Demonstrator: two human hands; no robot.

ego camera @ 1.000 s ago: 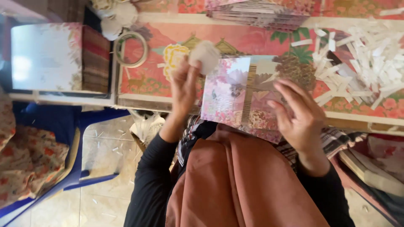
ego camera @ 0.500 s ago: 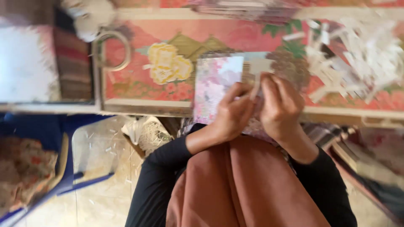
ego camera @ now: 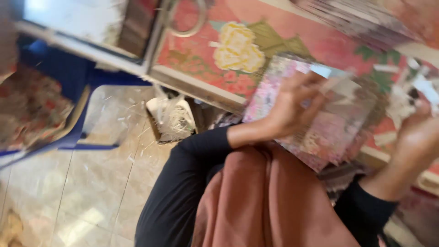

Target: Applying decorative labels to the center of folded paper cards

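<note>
The picture is motion-blurred. A pink floral patterned sheet (ego camera: 340, 126) lies tilted over the near edge of the table, above my lap. My left hand (ego camera: 292, 107) rests on its left half and holds it there, fingers stretched towards a pale strip near the top edge. My right hand (ego camera: 420, 137) is off the sheet at the right, beside a heap of white paper strips (ego camera: 423, 87). The blur hides its fingers. Both arms wear black sleeves, and brown cloth covers my lap.
The table (ego camera: 196, 80) has a red floral cover. A tape ring (ego camera: 185, 20) and a pale box (ego camera: 77, 16) sit at the top left, a stack of sheets (ego camera: 361, 20) at the top right. A blue chair (ego camera: 59, 73) and a scrap bin (ego camera: 171, 119) stand on the tiled floor.
My right hand has left the sheet and swung out to the right. My left hand has moved onto the sheet. The view has tilted and shifted closer.
</note>
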